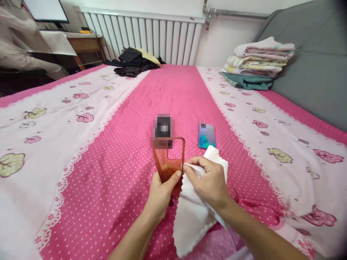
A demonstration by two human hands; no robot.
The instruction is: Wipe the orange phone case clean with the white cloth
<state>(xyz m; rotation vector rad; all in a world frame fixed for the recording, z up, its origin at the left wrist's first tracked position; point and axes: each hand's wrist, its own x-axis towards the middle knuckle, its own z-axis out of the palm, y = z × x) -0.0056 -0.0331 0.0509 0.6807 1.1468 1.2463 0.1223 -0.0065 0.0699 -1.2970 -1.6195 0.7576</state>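
My left hand (162, 189) grips a translucent orange phone case (162, 157) by its lower part, thumb on its right edge. The case is tilted up and has a squarish camera cutout at its upper right. In my right hand (208, 177) a white scallop-edged cloth (193, 220) is pinched, a fold of it touching the case's right rim. The rest of the cloth hangs down toward me. Just beyond the case lies a dark, blurred-out item (163, 126), partly hidden by it. A blue-purple phone (207, 136) lies on the bed past my right hand.
Pink dotted bedding with white printed bands covers the bed (173, 94). Folded linens (257, 61) are stacked at the right by a grey headboard (311, 54). Dark clothes (132, 61) lie at the far left edge, before a white radiator (146, 32). A person (24, 43) sits by a desk.
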